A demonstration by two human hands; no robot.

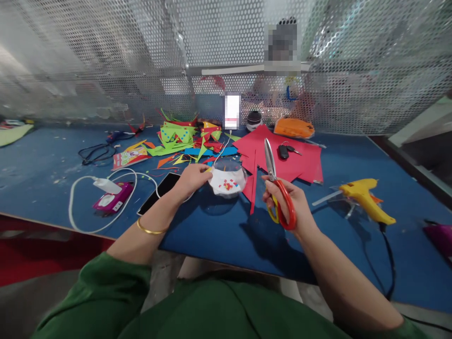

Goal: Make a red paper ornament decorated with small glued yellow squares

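Note:
My right hand [287, 200] grips a pair of scissors [270, 160] with red and yellow handles, the blades pointing up and away from me and nearly closed. A clear round bowl [228, 165] stands in front of me, with small red, blue and yellow paper bits [229, 185] lying on white inside it. At the bowl's left rim, my left hand [193, 181] is closed in a pinch, with a small yellow piece of paper [209, 169] showing at the fingertips. Red paper sheets [303, 162] and a narrow red strip [253, 188] lie between the bowl and the scissors.
A yellow glue gun [365, 195] lies at right. Car keys [283, 151] rest on the red paper. Green paper masks [176, 134] and scraps are at the back. A phone [160, 193], white cable and purple device [115, 197] sit left. Perforated metal [226, 47] rises behind.

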